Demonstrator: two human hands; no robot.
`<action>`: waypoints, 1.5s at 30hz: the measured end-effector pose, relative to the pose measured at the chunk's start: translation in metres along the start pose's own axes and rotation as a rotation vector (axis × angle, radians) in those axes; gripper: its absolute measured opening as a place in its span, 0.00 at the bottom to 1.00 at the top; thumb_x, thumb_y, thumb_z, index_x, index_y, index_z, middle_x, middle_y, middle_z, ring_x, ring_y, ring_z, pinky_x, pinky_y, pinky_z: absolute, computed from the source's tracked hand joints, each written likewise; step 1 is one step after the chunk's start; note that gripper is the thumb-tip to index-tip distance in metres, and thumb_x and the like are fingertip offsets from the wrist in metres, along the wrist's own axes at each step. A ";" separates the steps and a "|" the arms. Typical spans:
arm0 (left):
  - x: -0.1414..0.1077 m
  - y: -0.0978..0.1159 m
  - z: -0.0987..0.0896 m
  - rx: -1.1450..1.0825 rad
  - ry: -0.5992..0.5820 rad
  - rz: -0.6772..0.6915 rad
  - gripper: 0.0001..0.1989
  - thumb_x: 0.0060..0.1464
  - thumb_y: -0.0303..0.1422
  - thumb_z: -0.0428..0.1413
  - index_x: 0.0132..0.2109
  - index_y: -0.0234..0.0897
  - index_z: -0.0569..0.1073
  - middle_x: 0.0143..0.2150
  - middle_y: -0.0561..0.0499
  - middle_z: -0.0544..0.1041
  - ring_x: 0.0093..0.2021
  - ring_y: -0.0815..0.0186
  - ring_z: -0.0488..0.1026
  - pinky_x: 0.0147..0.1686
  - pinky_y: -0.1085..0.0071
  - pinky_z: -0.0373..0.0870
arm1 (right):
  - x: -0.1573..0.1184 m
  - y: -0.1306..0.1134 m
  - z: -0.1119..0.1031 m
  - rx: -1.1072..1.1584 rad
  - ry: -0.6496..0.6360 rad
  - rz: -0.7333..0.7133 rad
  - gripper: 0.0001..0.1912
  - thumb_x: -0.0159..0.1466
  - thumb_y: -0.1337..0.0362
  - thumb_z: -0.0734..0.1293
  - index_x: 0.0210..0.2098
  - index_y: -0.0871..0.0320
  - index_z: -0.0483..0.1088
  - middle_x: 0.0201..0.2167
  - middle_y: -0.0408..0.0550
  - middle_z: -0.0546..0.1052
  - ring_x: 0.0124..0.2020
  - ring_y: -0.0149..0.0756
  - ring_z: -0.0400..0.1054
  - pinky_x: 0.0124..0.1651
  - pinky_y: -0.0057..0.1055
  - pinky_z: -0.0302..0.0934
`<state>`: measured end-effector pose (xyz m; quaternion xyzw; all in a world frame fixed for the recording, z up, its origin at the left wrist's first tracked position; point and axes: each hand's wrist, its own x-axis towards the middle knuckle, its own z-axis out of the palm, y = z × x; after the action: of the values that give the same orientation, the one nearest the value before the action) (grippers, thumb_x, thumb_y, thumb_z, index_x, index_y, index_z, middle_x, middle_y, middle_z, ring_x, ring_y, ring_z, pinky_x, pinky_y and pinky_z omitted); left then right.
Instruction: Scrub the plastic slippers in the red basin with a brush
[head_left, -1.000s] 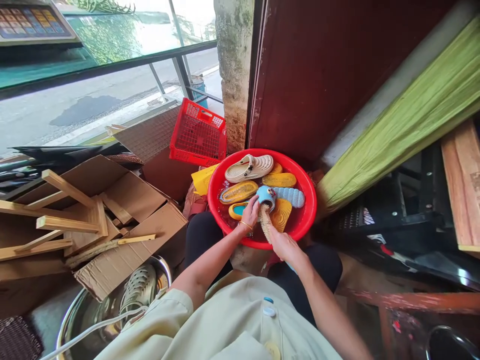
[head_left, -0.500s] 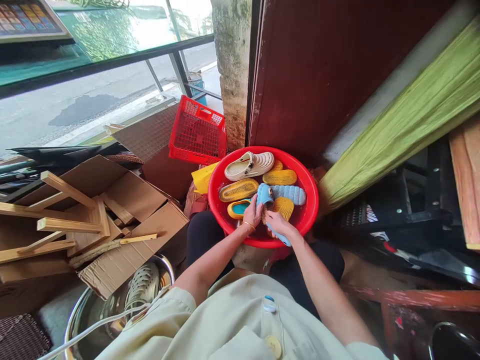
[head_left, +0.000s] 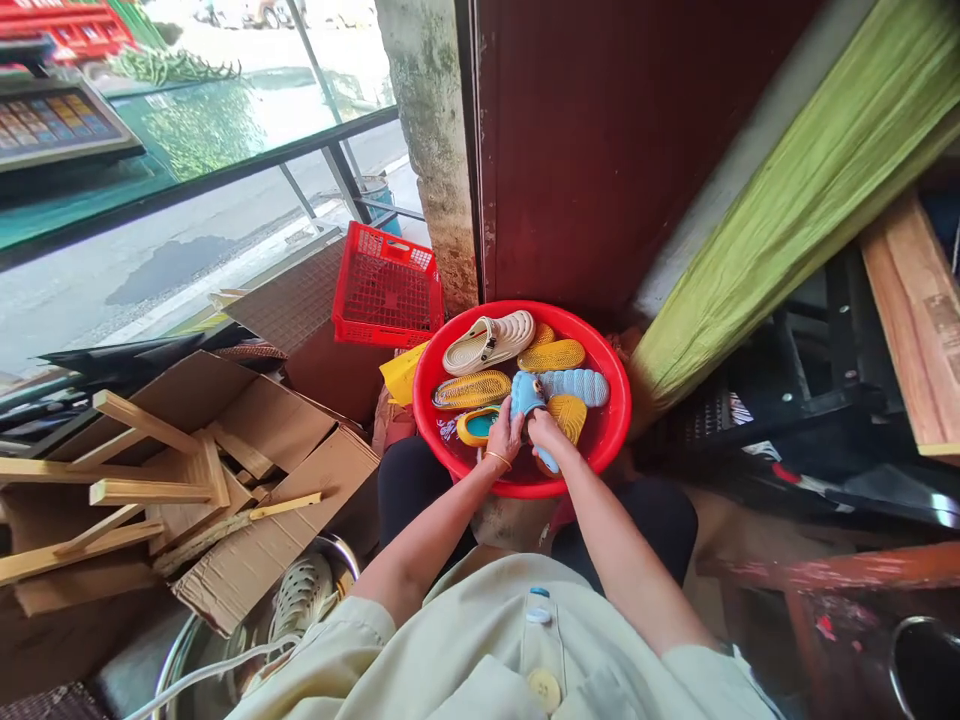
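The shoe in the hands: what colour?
The shoe is light blue, best seen in the head view.

Counted here are 2 hands, the left hand (head_left: 504, 435) and the right hand (head_left: 547, 432), with 1 gold bangle (head_left: 497, 460) on the left wrist. 1 red plastic basin (head_left: 592, 450) holds 8 slippers: 5 yellow slippers (head_left: 551, 355), 2 pale blue slippers (head_left: 574, 388) and 1 cream clog (head_left: 489, 342). Nearby are 1 red plastic crate (head_left: 386, 300), 1 steel basin (head_left: 341, 552) with 1 pale perforated clog (head_left: 302, 597), and 3 shirt buttons (head_left: 544, 690)

Both bare forearms reach forward and down, the left hand (head_left: 504, 437) and right hand (head_left: 547, 432) curled closed, almost touching.
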<state>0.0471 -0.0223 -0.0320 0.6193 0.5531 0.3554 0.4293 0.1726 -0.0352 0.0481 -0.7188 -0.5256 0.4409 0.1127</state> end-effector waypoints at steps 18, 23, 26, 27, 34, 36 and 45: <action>0.040 -0.014 -0.010 -0.247 0.241 -0.131 0.22 0.70 0.41 0.49 0.63 0.35 0.70 0.64 0.38 0.75 0.64 0.55 0.73 0.65 0.59 0.68 | -0.083 0.071 -0.044 -0.254 0.016 -0.202 0.33 0.71 0.59 0.63 0.74 0.47 0.60 0.33 0.50 0.84 0.26 0.42 0.77 0.32 0.32 0.67; 0.054 0.001 -0.025 -0.135 0.158 -0.136 0.23 0.70 0.44 0.49 0.62 0.35 0.71 0.61 0.39 0.77 0.61 0.55 0.74 0.62 0.60 0.69 | -0.068 0.083 -0.047 0.052 0.075 -0.068 0.29 0.74 0.52 0.59 0.73 0.51 0.63 0.29 0.44 0.81 0.13 0.28 0.64 0.19 0.25 0.60; 0.062 0.015 -0.029 0.162 0.003 -0.080 0.34 0.62 0.44 0.61 0.70 0.37 0.65 0.63 0.37 0.76 0.62 0.49 0.74 0.61 0.58 0.68 | -0.057 0.091 -0.033 0.325 0.126 -0.023 0.30 0.73 0.51 0.61 0.71 0.54 0.64 0.24 0.40 0.77 0.12 0.27 0.64 0.16 0.22 0.58; 0.066 0.019 -0.031 0.290 -0.053 -0.070 0.38 0.59 0.42 0.64 0.72 0.37 0.63 0.63 0.36 0.76 0.62 0.47 0.74 0.60 0.58 0.68 | -0.054 0.095 -0.029 0.412 0.152 -0.013 0.30 0.72 0.51 0.62 0.70 0.54 0.64 0.23 0.38 0.76 0.13 0.28 0.64 0.15 0.22 0.58; 0.103 0.034 -0.061 0.747 -0.236 -0.167 0.29 0.57 0.33 0.63 0.66 0.36 0.71 0.59 0.34 0.78 0.58 0.45 0.77 0.56 0.57 0.70 | -0.053 0.127 -0.020 0.954 0.298 -0.057 0.25 0.65 0.42 0.65 0.49 0.55 0.67 0.23 0.37 0.75 0.13 0.29 0.66 0.14 0.23 0.59; 0.108 0.041 -0.056 0.788 -0.219 -0.084 0.30 0.56 0.30 0.62 0.66 0.34 0.71 0.61 0.31 0.76 0.60 0.42 0.74 0.59 0.53 0.68 | -0.053 0.129 -0.021 0.974 0.272 -0.072 0.25 0.64 0.42 0.67 0.48 0.54 0.67 0.23 0.37 0.75 0.13 0.29 0.66 0.13 0.23 0.58; 0.124 0.078 0.054 0.816 -0.431 0.379 0.25 0.65 0.29 0.53 0.68 0.35 0.70 0.70 0.39 0.70 0.68 0.51 0.67 0.69 0.55 0.55 | -0.052 0.127 -0.020 1.021 0.270 -0.069 0.28 0.62 0.39 0.68 0.48 0.54 0.66 0.24 0.37 0.76 0.12 0.28 0.65 0.11 0.22 0.57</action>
<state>0.1427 0.0913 0.0155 0.8857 0.4236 0.0457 0.1843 0.2681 -0.1275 0.0076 -0.6051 -0.2483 0.5403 0.5294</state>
